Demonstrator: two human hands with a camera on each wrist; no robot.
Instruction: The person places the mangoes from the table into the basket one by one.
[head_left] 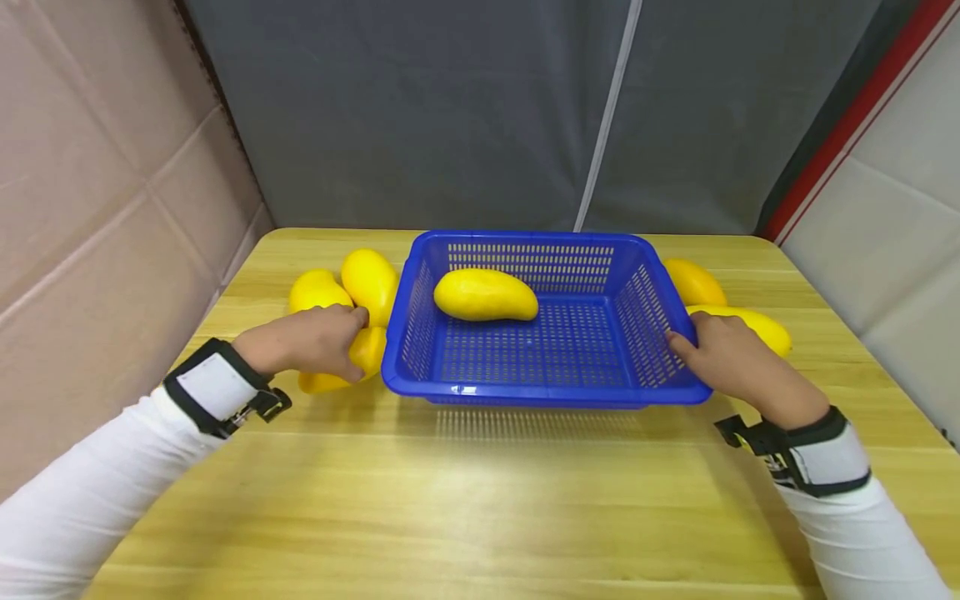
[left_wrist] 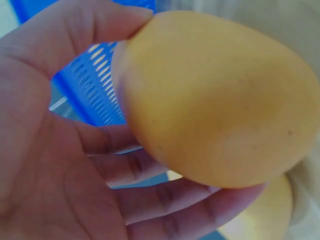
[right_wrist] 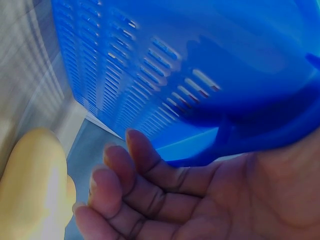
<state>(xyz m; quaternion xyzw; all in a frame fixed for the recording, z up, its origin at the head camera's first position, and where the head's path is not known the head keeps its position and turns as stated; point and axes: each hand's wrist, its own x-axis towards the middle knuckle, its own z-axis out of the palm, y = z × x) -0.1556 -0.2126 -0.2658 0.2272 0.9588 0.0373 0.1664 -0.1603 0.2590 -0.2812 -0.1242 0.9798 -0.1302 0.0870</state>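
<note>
A blue slotted plastic basket (head_left: 525, 392) stands mid-table with one yellow mango (head_left: 486, 295) lying inside, towards its left. To its left, my left hand (head_left: 315, 340) grips another mango (left_wrist: 220, 100) between thumb and fingers; the hand partly covers it in the head view. Two more mangoes, one at the far left (head_left: 313, 290) and one by the basket's wall (head_left: 371, 283), lie just beyond that hand. My right hand (head_left: 735, 358) holds the basket's right rim, thumb over the edge and fingers outside and below. Whether the basket's base touches the table I cannot tell.
Right of the basket lie an orange-yellow mango (head_left: 693, 282) and a longer yellow mango (head_left: 761, 327), partly behind my right hand. The wooden table (head_left: 525, 500) ends at a grey curtain (head_left: 420, 117). Padded walls flank both sides.
</note>
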